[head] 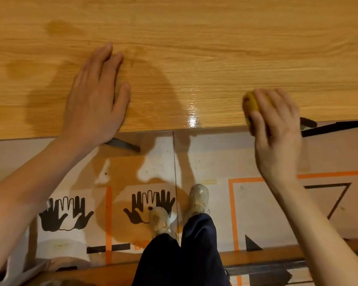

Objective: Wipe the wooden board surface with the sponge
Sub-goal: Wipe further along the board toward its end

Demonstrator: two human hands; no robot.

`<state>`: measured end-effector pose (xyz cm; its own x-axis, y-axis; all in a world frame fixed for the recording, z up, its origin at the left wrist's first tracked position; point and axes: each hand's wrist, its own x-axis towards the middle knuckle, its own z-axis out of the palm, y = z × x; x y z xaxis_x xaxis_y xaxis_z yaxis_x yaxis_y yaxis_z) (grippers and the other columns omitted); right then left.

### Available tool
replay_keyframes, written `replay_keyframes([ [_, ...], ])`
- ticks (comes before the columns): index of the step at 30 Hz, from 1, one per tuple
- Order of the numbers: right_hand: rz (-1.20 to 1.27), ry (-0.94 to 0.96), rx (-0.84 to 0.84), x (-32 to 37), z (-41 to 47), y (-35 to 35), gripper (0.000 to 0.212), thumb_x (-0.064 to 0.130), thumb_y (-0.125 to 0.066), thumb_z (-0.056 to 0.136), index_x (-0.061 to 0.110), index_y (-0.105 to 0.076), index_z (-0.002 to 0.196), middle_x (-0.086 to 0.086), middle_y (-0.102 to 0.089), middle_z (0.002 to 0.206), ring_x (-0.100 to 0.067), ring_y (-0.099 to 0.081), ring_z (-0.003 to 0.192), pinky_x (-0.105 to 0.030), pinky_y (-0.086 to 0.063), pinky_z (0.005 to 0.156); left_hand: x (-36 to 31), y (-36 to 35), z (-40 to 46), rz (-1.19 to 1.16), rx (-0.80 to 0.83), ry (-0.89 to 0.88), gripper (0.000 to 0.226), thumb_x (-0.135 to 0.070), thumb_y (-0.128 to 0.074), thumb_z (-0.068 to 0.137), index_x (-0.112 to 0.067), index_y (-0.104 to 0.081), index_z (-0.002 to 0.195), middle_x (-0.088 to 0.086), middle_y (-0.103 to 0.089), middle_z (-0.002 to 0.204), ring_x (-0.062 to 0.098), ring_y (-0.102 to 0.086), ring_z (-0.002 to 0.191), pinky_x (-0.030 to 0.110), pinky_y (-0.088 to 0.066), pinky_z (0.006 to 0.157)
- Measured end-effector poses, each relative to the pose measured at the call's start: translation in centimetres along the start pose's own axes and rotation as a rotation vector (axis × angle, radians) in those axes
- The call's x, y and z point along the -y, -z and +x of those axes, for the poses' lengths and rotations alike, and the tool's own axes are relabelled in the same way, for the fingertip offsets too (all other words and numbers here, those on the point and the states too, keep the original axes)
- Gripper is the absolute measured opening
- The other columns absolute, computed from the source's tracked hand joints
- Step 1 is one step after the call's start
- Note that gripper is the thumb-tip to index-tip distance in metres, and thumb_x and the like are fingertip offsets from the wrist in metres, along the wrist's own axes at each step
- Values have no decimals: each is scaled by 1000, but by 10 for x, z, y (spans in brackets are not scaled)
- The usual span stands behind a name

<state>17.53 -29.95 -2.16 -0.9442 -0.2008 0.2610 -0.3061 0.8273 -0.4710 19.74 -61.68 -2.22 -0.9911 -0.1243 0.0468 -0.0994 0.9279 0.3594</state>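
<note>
A wide wooden board point(194, 48) fills the upper half of the head view, with its near edge running across the middle. My left hand point(93, 98) lies flat on the board near that edge, fingers straight. My right hand point(277, 129) grips a yellow sponge point(251, 104) at the board's near edge on the right; my fingers cover most of the sponge. A wet glossy patch point(191, 108) shines on the board between my hands. Darker damp marks show at the upper left of the board.
Below the board's edge lies a floor covering printed with black hand shapes point(151, 205) and orange lines point(234, 213). My legs in dark trousers and light shoes point(198, 199) stand under the board. Dark brackets point(122, 144) stick out beneath the edge.
</note>
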Motion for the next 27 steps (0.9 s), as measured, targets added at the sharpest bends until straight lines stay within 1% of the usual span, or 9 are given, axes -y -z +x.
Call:
replay_keyframes([
  [3, 59, -166, -313, -1, -8, -27, 34, 10, -40, 102, 1, -55, 132, -18, -53, 135, -36, -36, 136, -49, -29, 114, 0, -1, 0, 20, -30, -11, 55, -35, -31, 109, -8, -29, 157, 11, -22, 167, 30, -20, 155, 49, -19, 126],
  [6, 77, -135, -458, 43, -10, -71, 37, 11, -40, 98, 2, -56, 130, -19, -53, 132, -35, -32, 135, -57, -20, 117, 2, -3, 1, 28, -44, -12, 55, -35, -32, 109, -9, -29, 157, 10, -22, 167, 28, -19, 155, 46, -18, 126],
  [9, 72, 102, -350, 62, -18, -93, 37, 20, -38, 101, 6, -52, 132, -17, -52, 135, -36, -30, 136, -48, -10, 121, 5, -4, 3, 33, -49, -18, 55, -37, -31, 109, -11, -28, 157, 8, -22, 167, 28, -20, 155, 45, -18, 125],
  [12, -56, 380, -240, 16, -18, -78, 37, 19, -45, 102, 11, -40, 137, -11, -39, 142, -35, -29, 135, -41, -8, 122, 4, -4, 3, 29, -42, -15, 55, -37, -30, 109, -11, -28, 158, 9, -21, 168, 28, -19, 155, 47, -18, 125],
  [15, -78, 302, -297, -30, -22, -56, 36, 13, -45, 103, 8, -37, 138, -15, -33, 144, -42, -27, 137, -50, -10, 121, 1, -4, -2, 30, -49, -11, 56, -37, -29, 109, -10, -28, 158, 9, -21, 168, 27, -18, 156, 45, -17, 126],
  [17, -34, 235, -360, -21, -26, -62, 34, 8, -43, 102, 5, -40, 137, -18, -35, 143, -47, -25, 136, -60, -16, 117, 0, -4, -3, 45, -57, -16, 55, -36, -30, 110, -10, -28, 158, 9, -21, 168, 27, -19, 156, 44, -17, 126],
  [19, 4, 232, -366, 14, -29, -83, 36, 2, -47, 100, 7, -42, 135, -17, -38, 142, -42, -24, 139, -59, -15, 118, 0, -3, -1, 53, -53, -14, 54, -35, -30, 111, -10, -26, 159, 8, -19, 169, 26, -17, 156, 44, -16, 126],
  [23, 30, 496, -285, 67, -23, -110, 44, 5, -63, 94, 18, -46, 132, -6, -43, 141, -29, -33, 139, -45, -23, 119, 1, -1, 1, 48, -43, 16, 56, -37, -29, 110, -13, -25, 160, 4, -17, 170, 21, -14, 157, 38, -12, 127],
  [27, -77, 704, -207, 13, -12, -72, 47, 5, -66, 92, 16, -52, 135, -10, -50, 142, -33, -44, 135, -46, -37, 112, 0, -2, 0, 24, -33, 5, 56, -38, -29, 110, -13, -25, 160, 4, -17, 170, 20, -14, 157, 35, -9, 127],
])
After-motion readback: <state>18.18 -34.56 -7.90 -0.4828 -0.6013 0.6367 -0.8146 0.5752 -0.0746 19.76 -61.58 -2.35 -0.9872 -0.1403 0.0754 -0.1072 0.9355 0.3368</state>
